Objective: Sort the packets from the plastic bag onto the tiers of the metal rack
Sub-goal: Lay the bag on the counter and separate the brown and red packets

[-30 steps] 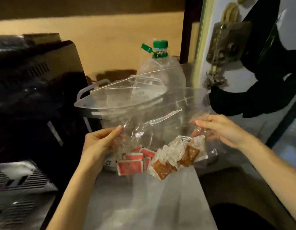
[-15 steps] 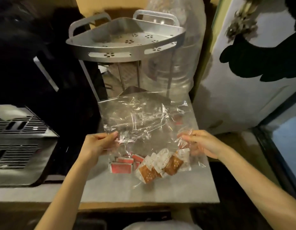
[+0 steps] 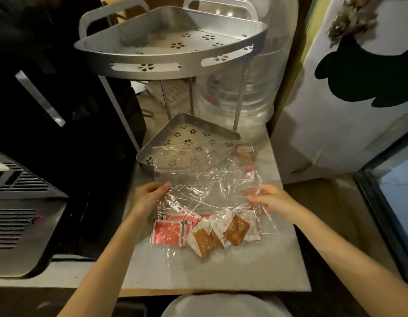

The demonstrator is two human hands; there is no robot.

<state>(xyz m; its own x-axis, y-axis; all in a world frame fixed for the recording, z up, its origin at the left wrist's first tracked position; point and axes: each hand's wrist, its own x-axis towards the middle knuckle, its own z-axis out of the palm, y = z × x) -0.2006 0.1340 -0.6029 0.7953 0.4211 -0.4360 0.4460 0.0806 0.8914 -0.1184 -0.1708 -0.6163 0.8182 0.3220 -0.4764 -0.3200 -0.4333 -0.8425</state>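
A clear plastic bag (image 3: 205, 186) lies on the grey countertop (image 3: 221, 268). My left hand (image 3: 150, 195) pinches its left edge and my right hand (image 3: 270, 199) pinches its right edge. Inside its near end sit several red packets (image 3: 167, 232) on the left and several brown-and-white packets (image 3: 221, 234) on the right. Behind the bag stands a two-tier metal corner rack: the upper tier (image 3: 171, 46) and the lower tier (image 3: 187, 138) both hold nothing. The bag's far end overlaps the lower tier's front.
A large clear water bottle (image 3: 251, 92) stands behind the rack on the right. A black appliance (image 3: 50, 110) and a grey vented unit (image 3: 18, 207) fill the left side. A white panel (image 3: 349, 110) borders the right. A white round object (image 3: 223, 307) sits below the counter's front edge.
The bag has come down from in front of the rack's top tier onto the counter, closer to me. My view has tilted downward. Both hands keep their hold on the bag's edges.
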